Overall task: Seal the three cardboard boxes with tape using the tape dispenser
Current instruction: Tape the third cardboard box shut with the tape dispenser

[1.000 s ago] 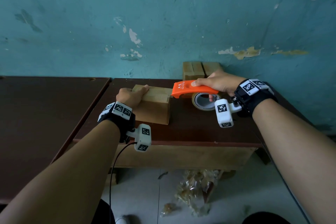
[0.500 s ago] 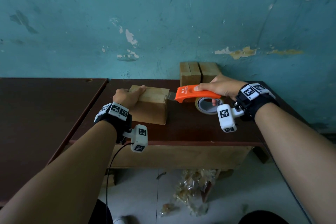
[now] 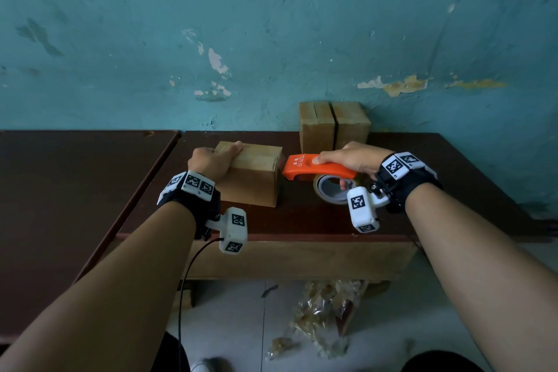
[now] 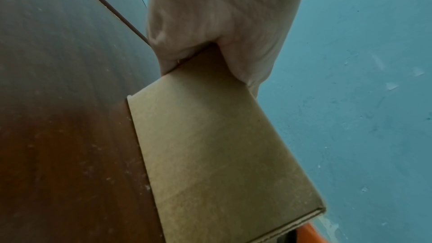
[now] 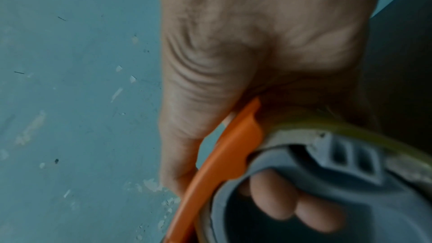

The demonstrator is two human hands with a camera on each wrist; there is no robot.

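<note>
A small cardboard box point(image 3: 253, 178) lies on the dark brown table point(image 3: 302, 217); my left hand point(image 3: 213, 160) grips its left end, thumb along the near side, fingers over the top point(image 4: 210, 25). My right hand point(image 3: 353, 157) holds the orange tape dispenser point(image 3: 314, 167) with its tape roll point(image 3: 332, 192). The dispenser's front end meets the box's right end near the top edge. In the right wrist view my fingers point(image 5: 280, 197) curl through the grey core of the roll point(image 5: 350, 154). Two more boxes point(image 3: 333, 125) stand side by side against the wall.
A second dark table point(image 3: 60, 205) adjoins on the left. The teal wall point(image 3: 271, 39) rises right behind the tables. Crumpled plastic wrappers point(image 3: 320, 317) lie on the floor under the table's front edge.
The dispenser has dropped from above the box's top to its right end, lower and a little rightward. The left hand still holds the box in place.
</note>
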